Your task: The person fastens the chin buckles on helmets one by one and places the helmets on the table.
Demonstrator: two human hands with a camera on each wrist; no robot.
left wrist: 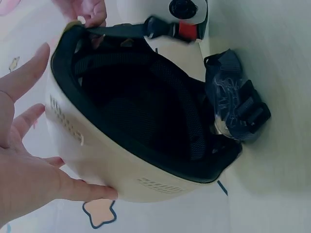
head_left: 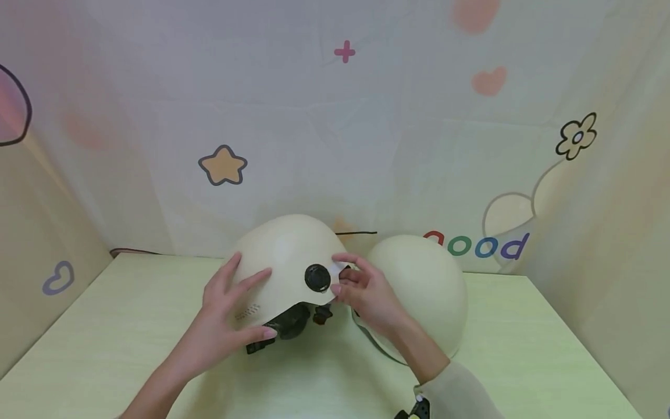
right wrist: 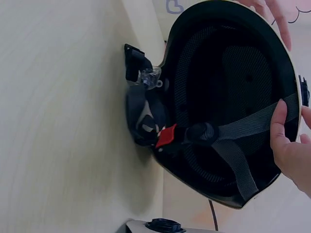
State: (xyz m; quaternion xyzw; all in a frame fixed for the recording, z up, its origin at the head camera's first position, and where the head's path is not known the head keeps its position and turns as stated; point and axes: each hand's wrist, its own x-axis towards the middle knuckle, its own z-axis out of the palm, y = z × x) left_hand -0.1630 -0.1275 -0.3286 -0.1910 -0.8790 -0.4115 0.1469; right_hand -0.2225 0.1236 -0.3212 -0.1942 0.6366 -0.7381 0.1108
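Observation:
A cream half-shell helmet (head_left: 288, 250) is tilted up over the table, its dark padded inside (right wrist: 248, 73) facing the right wrist view. My left hand (head_left: 225, 308) rests spread fingers on the shell's left side, thumb by the lower rim. At the other side my right hand (head_left: 374, 294) pinches the rim beside a round black vent (head_left: 317, 278), with the thumb over the chin strap (right wrist: 252, 121) inside. A red buckle piece (right wrist: 166, 136) hangs on that strap. Black straps with clear plastic wrapping (left wrist: 231, 92) dangle below the helmet toward the table.
A second cream helmet (head_left: 419, 297) stands on the table (head_left: 523, 361) just right of the first, partly behind my right forearm. A printed cloth backdrop (head_left: 335, 134) hangs behind and along both sides of the table.

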